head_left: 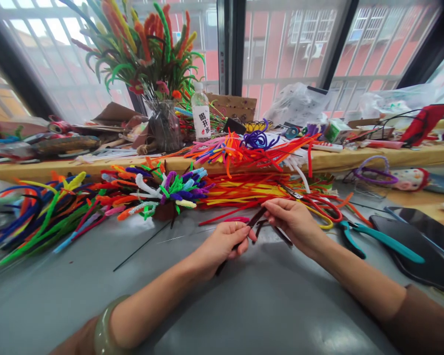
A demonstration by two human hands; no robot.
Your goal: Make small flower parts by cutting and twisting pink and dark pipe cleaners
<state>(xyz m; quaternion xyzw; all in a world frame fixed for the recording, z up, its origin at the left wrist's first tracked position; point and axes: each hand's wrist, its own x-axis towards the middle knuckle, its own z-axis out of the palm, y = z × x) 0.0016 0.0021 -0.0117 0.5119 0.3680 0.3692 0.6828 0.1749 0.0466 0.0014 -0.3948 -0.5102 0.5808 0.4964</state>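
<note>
Between both hands stretches a dark brown pipe cleaner, held above the grey tabletop. My left hand is closed on it, and a dark end sticks out below the fist. At the upper end, my right hand pinches it between thumb and fingertips. More dark brown pipe cleaner pieces show just under my right hand; whether they join the held one I cannot tell. Behind the hands lies a spread of red and yellow pipe cleaners, with scissors on top.
Teal-handled pliers and dark phones lie to the right. Bunches of coloured pipe cleaners fill the left. A thin dark rod lies on the table. The ledge behind carries a glass vase and a water bottle.
</note>
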